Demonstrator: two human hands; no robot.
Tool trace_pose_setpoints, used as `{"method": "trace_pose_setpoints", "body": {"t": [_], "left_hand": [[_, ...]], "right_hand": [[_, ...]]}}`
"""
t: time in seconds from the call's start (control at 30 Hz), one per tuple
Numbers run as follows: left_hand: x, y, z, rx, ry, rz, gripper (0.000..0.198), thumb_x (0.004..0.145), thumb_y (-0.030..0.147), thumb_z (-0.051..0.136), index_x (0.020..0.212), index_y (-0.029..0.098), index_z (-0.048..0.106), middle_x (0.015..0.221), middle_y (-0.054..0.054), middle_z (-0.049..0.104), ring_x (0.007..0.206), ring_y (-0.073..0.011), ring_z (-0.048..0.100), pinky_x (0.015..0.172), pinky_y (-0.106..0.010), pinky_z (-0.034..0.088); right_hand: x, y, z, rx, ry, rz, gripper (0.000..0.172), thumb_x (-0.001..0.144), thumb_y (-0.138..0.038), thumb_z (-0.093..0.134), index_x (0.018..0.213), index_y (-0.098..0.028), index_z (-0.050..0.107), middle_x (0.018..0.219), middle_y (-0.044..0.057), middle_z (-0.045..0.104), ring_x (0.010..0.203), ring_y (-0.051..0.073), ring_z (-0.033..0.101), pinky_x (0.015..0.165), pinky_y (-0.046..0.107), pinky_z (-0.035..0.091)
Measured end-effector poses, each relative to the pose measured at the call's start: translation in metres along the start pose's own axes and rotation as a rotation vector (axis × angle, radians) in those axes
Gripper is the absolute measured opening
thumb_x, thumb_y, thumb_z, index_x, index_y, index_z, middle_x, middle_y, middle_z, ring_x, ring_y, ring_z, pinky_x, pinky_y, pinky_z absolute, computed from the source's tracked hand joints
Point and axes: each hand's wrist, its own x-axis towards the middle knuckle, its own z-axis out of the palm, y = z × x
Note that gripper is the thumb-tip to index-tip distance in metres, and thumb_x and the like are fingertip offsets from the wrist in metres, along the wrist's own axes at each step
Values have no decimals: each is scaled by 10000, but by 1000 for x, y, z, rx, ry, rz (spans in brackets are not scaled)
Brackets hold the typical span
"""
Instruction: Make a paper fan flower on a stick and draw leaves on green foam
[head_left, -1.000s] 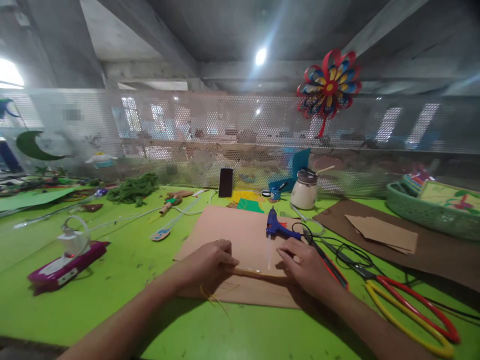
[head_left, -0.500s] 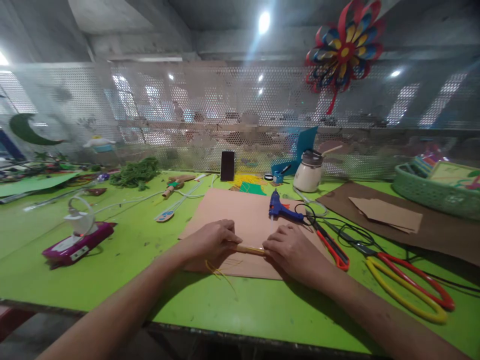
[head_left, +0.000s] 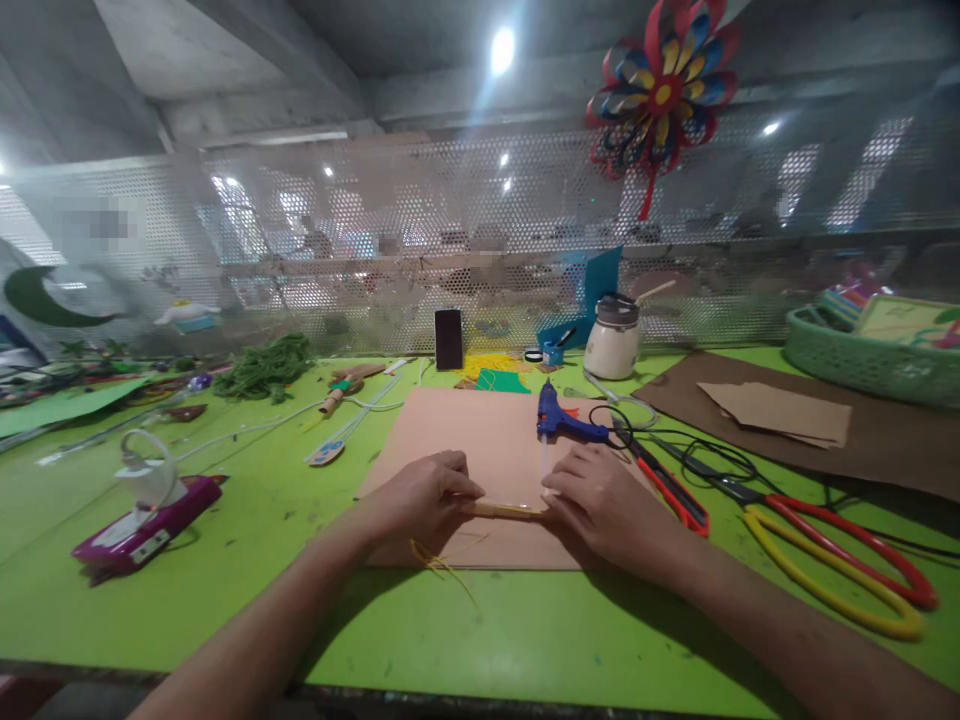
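Both ends of stick pinched | left hand grip | right hand grip | lying on cardboard

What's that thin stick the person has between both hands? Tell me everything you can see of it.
The thin stick is straight, slim and yellowish tan, wood or bamboo by its look. It lies flat on the tan cardboard sheet, running left to right near the sheet's front edge. The left hand grips one end and the right hand the other, so only the middle stretch shows; both tips are hidden under fingers.
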Motion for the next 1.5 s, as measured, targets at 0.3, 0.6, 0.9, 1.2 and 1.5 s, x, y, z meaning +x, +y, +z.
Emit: {"method": "trace_pose_setpoints", "body": {"t": [0.3,0.6,0.9,1.2,1.5], "left_hand": [[1,-2,-1,-20,-13,-8,249,937,343,543,998,204,741,839,-46,603,751,-148,566,661,-222,437],[1,-1,-1,-47,-25,-9,243,937,331,548,997,208,748,834,-40,602,733,-140,566,646,-219,426],[2,-4,2,-24,-2,-1,224,930,302,566,987,200,757,816,-59,609,791,-165,553,680,-232,420],[1,-1,0,-41,-17,-21,250,939,332,550,1013,203,751,836,-62,617,798,-168,566,694,-235,439],[2,3,-4,-65,-42,-33,281,948,370,527,1005,212,752,842,-58,604,786,-164,570,700,-239,448]], "right_hand": [[-1,4,-1,125,82,47,229,958,-179,494,840,-168,690,832,83,683,830,221,563,778,371,425],[-2,5,1,177,74,64,239,950,-174,495,827,-153,698,829,98,685,827,229,577,781,384,457],[-2,4,1,187,72,82,244,950,-164,493,818,-153,699,811,90,678,806,218,576,758,363,464],[-4,3,-1,200,69,69,214,932,-142,520,805,-137,692,784,91,670,774,222,570,736,370,457],[-2,6,-1,210,78,66,218,929,-133,507,820,-117,694,798,108,669,790,239,572,742,391,463]]}}
